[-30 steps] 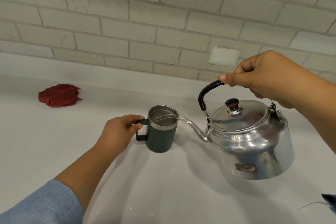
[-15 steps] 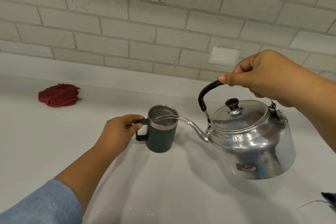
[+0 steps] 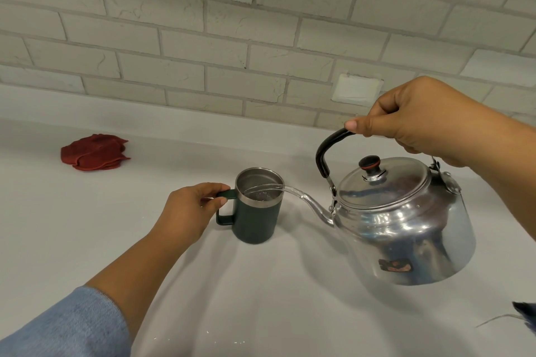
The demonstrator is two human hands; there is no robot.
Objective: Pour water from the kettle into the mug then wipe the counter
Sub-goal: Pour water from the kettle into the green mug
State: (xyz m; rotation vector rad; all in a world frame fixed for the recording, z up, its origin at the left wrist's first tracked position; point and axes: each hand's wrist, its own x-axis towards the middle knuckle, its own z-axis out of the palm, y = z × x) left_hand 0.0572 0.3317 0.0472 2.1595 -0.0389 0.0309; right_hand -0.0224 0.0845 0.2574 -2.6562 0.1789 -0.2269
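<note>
Now mug [image 3: 258,211] handle between left-hand fingers [image 3: 216,201]; kettle [image 3: 403,220] aloft

Whitewashed brick wall [image 3: 179,46], pale blank plate [image 3: 356,89] set in.

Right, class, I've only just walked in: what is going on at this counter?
A person is pouring water. The right hand holds a silver kettle by its black handle, lifted off the counter and tilted, and a thin stream runs from the spout into a dark green mug. The left hand holds the mug's handle while the mug stands on the counter. A red cloth lies untouched near the wall, so the wiping has not started.
</note>
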